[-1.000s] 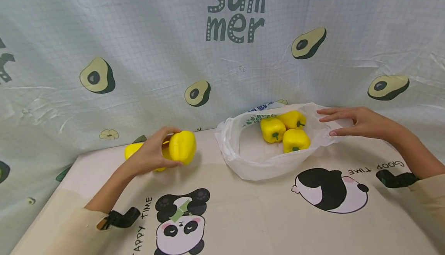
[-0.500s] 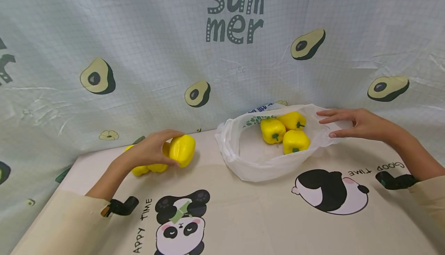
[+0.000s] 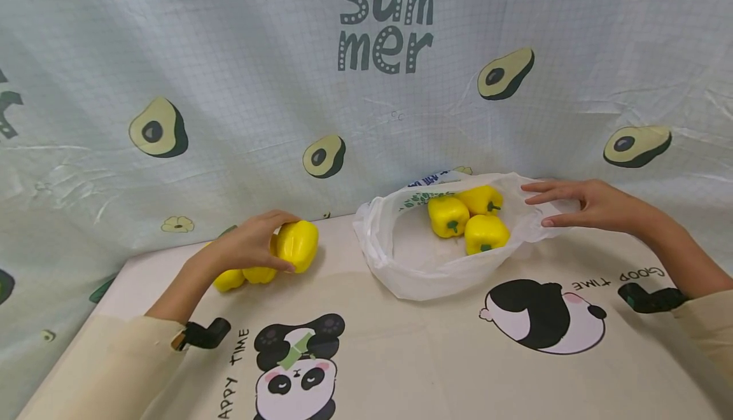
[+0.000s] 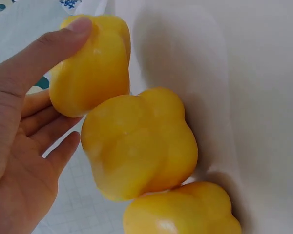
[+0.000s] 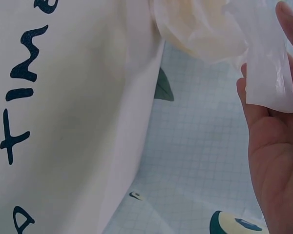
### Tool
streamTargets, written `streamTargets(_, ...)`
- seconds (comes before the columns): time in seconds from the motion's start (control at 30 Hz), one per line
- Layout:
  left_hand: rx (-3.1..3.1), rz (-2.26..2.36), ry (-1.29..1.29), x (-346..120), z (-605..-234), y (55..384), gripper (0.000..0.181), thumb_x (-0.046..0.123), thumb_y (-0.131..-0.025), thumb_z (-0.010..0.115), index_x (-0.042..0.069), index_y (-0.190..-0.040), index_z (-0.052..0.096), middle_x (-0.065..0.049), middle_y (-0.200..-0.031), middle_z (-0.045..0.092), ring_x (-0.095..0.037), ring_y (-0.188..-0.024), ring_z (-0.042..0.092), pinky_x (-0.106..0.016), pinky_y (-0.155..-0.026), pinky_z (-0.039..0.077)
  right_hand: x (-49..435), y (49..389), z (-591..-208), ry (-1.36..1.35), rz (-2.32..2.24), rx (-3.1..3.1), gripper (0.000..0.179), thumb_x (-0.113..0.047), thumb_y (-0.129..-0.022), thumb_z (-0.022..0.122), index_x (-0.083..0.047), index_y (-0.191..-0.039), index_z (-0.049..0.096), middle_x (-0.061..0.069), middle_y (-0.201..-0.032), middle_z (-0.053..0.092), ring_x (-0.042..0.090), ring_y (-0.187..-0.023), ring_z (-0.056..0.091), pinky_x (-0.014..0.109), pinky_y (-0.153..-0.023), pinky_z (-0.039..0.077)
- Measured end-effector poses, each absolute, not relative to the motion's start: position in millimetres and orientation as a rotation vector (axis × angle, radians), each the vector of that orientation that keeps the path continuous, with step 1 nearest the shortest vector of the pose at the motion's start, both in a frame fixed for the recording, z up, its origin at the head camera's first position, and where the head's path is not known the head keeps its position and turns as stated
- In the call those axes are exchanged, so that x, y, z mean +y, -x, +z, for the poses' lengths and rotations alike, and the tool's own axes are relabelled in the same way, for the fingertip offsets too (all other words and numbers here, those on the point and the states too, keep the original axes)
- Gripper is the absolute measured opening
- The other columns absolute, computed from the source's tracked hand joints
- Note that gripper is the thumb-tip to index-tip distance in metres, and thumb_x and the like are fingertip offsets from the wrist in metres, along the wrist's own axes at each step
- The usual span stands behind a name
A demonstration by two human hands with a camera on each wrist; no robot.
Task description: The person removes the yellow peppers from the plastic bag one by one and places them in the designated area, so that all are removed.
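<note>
My left hand (image 3: 246, 244) grips a yellow bell pepper (image 3: 298, 246) between thumb and fingers. In the left wrist view the thumb lies along the upper part of this pepper, with the fingers behind it. More yellow peppers (image 4: 141, 144) lie on the table close below the hand, partly hidden by it in the head view. At right, my right hand (image 3: 598, 203) touches the rim of a white plastic bag (image 3: 424, 286), fingers extended and thumb apart from them. A flap of the bag hangs in front of its fingers in the right wrist view. Three peppers (image 3: 487, 234) sit inside the bag's wide mouth.
A pale tablecloth (image 3: 401, 356) printed with pandas and lettering covers the table. Behind it hangs a curtain (image 3: 246, 89) with avocado prints, close to the table's back edge and the bag.
My left wrist has risen a little and the held pepper has tilted and shifted slightly left. More of the peppers beneath the hand now shows. The right hand and bag have stayed in place.
</note>
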State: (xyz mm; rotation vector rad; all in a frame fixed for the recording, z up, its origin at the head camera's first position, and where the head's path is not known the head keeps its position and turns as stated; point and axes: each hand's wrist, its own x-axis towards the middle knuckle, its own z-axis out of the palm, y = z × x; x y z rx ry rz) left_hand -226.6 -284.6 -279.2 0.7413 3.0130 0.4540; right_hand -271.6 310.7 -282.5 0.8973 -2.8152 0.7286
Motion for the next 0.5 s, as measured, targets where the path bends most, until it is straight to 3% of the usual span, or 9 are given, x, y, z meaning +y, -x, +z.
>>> streamTargets(0.5, 2.980, 0.418, -0.722, -284.2, -277.4, 227.3, 0.084, 0.031, -0.074, 0.092, 0.004, -0.142, 0.053, -0.018, -0.142, 0.054, -0.039, -0.126, 0.053, -0.059, -0.106, 0.046, 308.5, 271.6, -279.0, -0.920, 0.773, -2.807, 0.044, -0.026, -0.083, 0.085, -0.025, -0.126, 0.073, -0.007, -0.147, 0.057, -0.025, -0.123, 0.035, 0.006, -0.086, 0.041)
